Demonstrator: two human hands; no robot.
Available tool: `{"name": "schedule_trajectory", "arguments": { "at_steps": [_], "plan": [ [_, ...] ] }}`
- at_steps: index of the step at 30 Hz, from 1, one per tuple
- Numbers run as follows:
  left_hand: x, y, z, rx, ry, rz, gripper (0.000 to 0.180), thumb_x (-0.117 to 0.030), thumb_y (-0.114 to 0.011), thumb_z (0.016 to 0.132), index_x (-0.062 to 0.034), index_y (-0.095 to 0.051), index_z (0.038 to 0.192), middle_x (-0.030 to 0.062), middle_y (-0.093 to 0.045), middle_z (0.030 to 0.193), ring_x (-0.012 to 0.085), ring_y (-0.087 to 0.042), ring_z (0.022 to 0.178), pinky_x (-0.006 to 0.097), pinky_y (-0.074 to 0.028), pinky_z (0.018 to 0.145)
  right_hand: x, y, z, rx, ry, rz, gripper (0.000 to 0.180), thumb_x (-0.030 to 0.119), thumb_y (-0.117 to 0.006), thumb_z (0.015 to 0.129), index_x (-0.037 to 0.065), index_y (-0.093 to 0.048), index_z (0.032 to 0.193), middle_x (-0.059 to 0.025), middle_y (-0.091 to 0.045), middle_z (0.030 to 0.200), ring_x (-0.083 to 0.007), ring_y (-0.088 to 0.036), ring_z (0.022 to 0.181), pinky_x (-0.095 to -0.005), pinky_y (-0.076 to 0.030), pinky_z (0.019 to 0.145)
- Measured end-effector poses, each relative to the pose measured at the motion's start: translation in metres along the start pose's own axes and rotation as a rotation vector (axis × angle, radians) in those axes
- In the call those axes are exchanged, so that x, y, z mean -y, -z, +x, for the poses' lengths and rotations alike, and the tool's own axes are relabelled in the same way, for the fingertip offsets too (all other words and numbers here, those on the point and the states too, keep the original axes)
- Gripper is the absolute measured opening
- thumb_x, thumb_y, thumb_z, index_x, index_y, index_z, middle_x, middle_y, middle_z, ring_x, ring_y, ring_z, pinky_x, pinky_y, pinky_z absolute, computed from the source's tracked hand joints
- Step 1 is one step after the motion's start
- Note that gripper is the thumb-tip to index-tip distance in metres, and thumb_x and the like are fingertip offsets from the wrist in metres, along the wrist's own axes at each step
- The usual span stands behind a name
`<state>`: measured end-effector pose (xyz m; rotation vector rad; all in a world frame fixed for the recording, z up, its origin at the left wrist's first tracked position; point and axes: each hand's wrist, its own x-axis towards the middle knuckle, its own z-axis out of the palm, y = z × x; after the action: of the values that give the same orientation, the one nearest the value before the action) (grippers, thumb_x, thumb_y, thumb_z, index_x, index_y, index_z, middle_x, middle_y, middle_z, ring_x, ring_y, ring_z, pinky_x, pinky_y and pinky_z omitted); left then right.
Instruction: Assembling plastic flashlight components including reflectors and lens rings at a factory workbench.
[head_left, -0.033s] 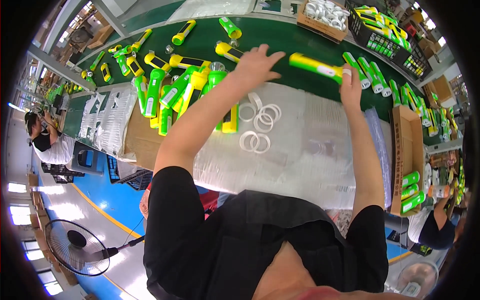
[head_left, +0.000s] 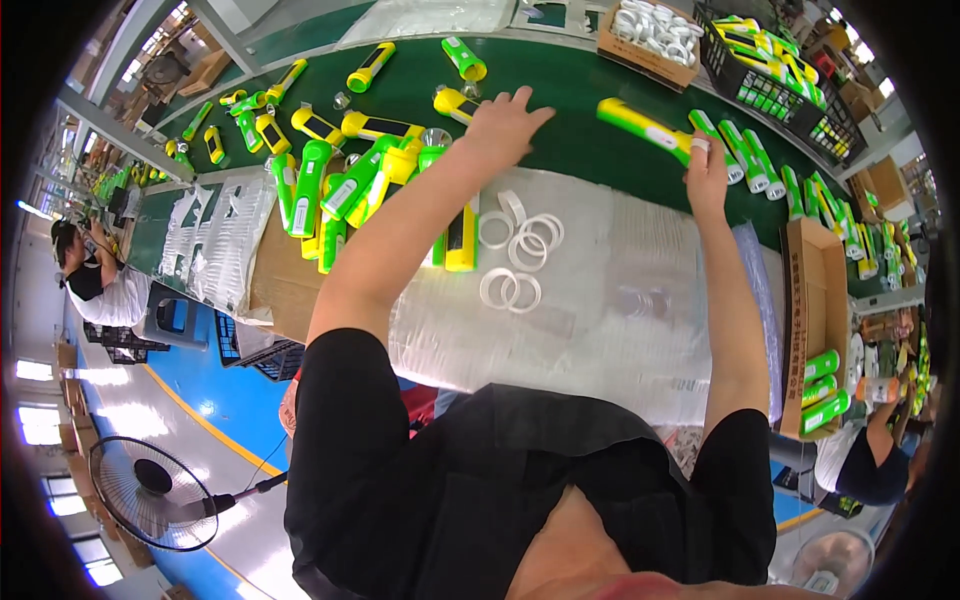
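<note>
A yellow-and-green flashlight (head_left: 640, 126) is held at one end by my right hand (head_left: 707, 175), its other end pointing left over the green belt. A small white band shows at those fingers. My left hand (head_left: 503, 128) is spread and holds nothing, with a yellow flashlight (head_left: 455, 104) lying just left of its fingers. Below that hand, several white rings (head_left: 530, 250) lie loose on the plastic-covered worktop (head_left: 610, 340). To the left, a heap of green and yellow flashlights (head_left: 350, 185) is partly hidden behind my left forearm.
At the back stand a cardboard box of white rings (head_left: 650, 40) and a black crate (head_left: 785, 90) of flashlights. Green flashlights (head_left: 742, 158) lie in a row right of my right hand. An open carton (head_left: 815, 300) borders the worktop's right side. Co-workers sit at far left and right.
My right hand has shifted slightly right with the flashlight. My left hand has drawn back a little to the left, and its fingers remain spread.
</note>
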<state>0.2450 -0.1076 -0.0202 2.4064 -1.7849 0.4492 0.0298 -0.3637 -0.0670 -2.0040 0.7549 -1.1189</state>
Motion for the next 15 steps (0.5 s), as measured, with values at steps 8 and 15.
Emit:
{"name": "schedule_trajectory", "arguments": {
  "at_steps": [8,15],
  "plan": [
    [0.029,-0.031,0.008,0.265,-0.088,0.113,0.047,0.001,-0.058,0.079,-0.0183,-0.06,0.121,0.0044,-0.062,0.109,0.0253,-0.058,0.106,0.038,-0.051,0.085,0.002,0.005,0.002,0.066,0.359,-0.821,0.036,0.028,-0.065,0.085,0.008,-0.058,0.114,-0.0166,-0.06,0.113,-0.0364,-0.057,0.106,-0.046,-0.045,0.091],
    [-0.101,0.042,-0.057,-0.336,-0.644,-0.448,0.039,-0.008,-0.06,0.075,-0.014,-0.058,0.114,0.0053,-0.058,0.104,0.0258,-0.056,0.105,0.037,-0.051,0.081,0.075,-0.011,-0.095,0.794,-0.717,0.689,0.053,0.053,-0.051,0.095,0.005,-0.059,0.116,-0.0082,-0.068,0.095,-0.0161,-0.065,0.083,-0.0317,-0.054,0.074]
  ]
}}
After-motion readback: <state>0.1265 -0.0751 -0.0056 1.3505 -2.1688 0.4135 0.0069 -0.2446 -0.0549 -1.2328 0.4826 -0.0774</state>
